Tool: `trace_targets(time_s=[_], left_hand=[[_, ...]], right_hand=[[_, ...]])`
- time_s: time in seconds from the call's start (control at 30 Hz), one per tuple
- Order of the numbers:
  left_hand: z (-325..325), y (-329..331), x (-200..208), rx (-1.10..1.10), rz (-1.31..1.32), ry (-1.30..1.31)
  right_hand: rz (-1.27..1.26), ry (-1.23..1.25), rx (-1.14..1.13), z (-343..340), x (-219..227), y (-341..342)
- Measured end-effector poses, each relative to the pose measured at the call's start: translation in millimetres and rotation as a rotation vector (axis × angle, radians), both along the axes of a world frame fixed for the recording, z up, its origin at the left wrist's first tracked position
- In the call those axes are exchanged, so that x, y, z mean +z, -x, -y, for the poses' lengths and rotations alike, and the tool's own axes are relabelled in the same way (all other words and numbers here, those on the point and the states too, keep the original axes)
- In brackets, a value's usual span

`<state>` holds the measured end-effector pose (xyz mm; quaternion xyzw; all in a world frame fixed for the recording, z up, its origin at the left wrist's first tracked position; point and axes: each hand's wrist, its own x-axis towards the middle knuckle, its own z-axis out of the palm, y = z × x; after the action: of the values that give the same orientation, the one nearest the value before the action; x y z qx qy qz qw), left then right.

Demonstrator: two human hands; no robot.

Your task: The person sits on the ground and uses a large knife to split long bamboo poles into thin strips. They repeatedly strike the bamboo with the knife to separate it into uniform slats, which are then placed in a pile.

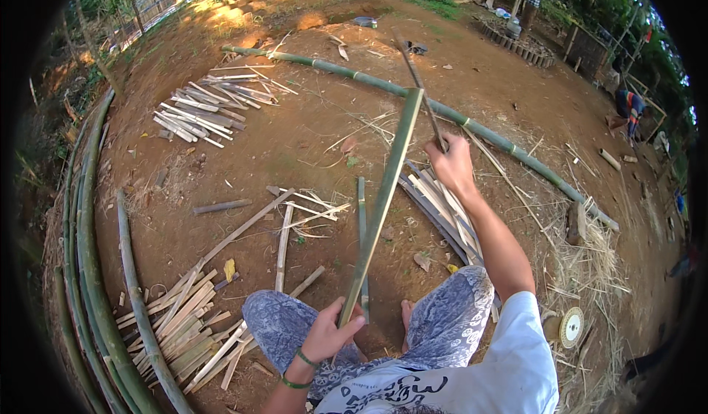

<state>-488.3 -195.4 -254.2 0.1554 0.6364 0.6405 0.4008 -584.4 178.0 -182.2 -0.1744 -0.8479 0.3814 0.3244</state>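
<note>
My left hand (332,334) is closed around the lower end of a long green split bamboo strip (389,182), which stands tilted up and to the right. Raised on the other side, my right hand (453,165) grips a long, narrow, dark blade-like tool (419,82), seen nearly edge-on; its exact kind is unclear. The tool's upper part passes just right of the strip's top end; whether they touch I cannot tell. Another green bamboo strip (362,244) lies on the ground behind the held one. Beside my right forearm is a bundle of pale split bamboo strips (441,206).
A long green bamboo pole (501,143) crosses the dirt ahead. More poles (92,266) lie at the left. Split pieces are piled at far left (199,112) and near left (184,325). Shavings (590,263) and a pale spool (569,327) are at right. A bending person (632,110) is farther off.
</note>
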Motion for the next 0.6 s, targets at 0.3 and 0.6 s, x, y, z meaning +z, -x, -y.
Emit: trace_targets(time_s=[0.3,0.6], left_hand=[[-16,14,4,-0.007,0.334,-0.346],[-53,37,16,0.045,0.402,-0.294]], right_hand=[[-0.086,-0.068,-0.012,21,-32,-24],[0.093,-0.503,0.491,94,-58,-66]])
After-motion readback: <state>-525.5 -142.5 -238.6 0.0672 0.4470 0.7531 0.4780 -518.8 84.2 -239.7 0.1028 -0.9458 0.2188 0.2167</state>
